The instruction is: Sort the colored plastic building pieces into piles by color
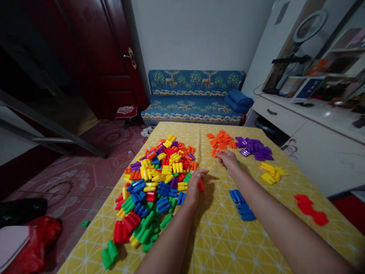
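A large mixed heap of plastic building blocks (154,177), in several colours and shaped like joined tubes, covers the left part of the table. At its right edge is my left hand (194,188), fingers stretched out and apart. An orange-red block (201,185) shows beside its palm; whether the hand touches it is unclear. Farther forward, my right hand (228,159) pinches an orange block (218,152) at the near edge of the orange pile (221,139). Purple blocks (255,147) lie just right of that pile.
Yellow blocks (272,173), red blocks (310,209) and blue blocks (242,205) form separate groups on the yellow patterned tablecloth (216,236). Beyond the table stands a blue sofa (194,101). A white cabinet (319,140) is at right. One green block (85,223) lies on the floor.
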The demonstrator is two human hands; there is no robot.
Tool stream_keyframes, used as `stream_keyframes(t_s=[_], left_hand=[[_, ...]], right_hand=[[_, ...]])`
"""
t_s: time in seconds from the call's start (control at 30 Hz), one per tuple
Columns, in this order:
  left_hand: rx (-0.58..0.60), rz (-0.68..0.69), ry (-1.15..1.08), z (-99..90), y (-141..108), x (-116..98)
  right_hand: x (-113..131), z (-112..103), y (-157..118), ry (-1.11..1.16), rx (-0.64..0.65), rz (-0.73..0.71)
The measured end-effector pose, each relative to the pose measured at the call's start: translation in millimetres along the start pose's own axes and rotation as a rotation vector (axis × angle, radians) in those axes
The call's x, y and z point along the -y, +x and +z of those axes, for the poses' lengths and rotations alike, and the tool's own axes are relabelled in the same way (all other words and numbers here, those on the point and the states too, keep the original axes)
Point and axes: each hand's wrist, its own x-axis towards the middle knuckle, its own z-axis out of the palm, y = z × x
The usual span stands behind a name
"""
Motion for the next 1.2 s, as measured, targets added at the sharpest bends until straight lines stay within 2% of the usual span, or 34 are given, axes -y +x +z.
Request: stream_keyframes(t_s=[0.1, 0.17, 0.27, 0.33, 0.43, 0.53, 0.63, 0.73, 0.8, 0.93, 1.07, 1.13, 1.2], left_hand=[[0.067, -0.028, -0.066, -1.6, 4, 4], [0.090, -0.016, -0.086, -1.9, 7, 8], [0.099, 0.026, -0.092, -2.3, 9, 11], [0.086, 0.021, -0.085, -2.7, 8, 11], [0.054, 0.031, -0.089, -2.7, 5, 7], [0.013, 0.021, -0.141, -0.7, 4, 5], [-0.029, -0.027, -0.233, 2.3, 6, 5], [-0.057, -0.011, -0.306, 4.0, 8, 6], [-0.075, -0.013, -0.316, 4.2, 9, 5], [-0.148, -0.072, -0.274, 4.1, 8, 2], [-0.171, -0.102, -0.217, 5.3, 4, -2], [-0.145, -0.122, -0.208, 5.6, 3, -2], [-0.105, -0.136, -0.197, 5.6, 2, -1]], right_hand=[[8, 4, 41, -0.018, -0.048, 0.056], [14, 7, 60, -0.004, -0.083, 0.048], [21, 11, 73, 0.043, -0.112, 0.007], [21, 12, 71, 0.061, -0.116, -0.015], [16, 12, 51, 0.048, -0.075, -0.037], [9, 9, 14, 0.012, 0.058, -0.056], [6, 3, -27, -0.053, 0.309, -0.082], [6, -5, -59, -0.130, 0.583, -0.118], [5, -9, -70, -0.141, 0.656, -0.128], [4, -13, -71, -0.125, 0.608, -0.093], [3, -12, -51, -0.034, 0.606, 0.100], [6, -12, -32, 0.008, 0.502, 0.161], [10, -13, -9, 0.049, 0.337, 0.165]])
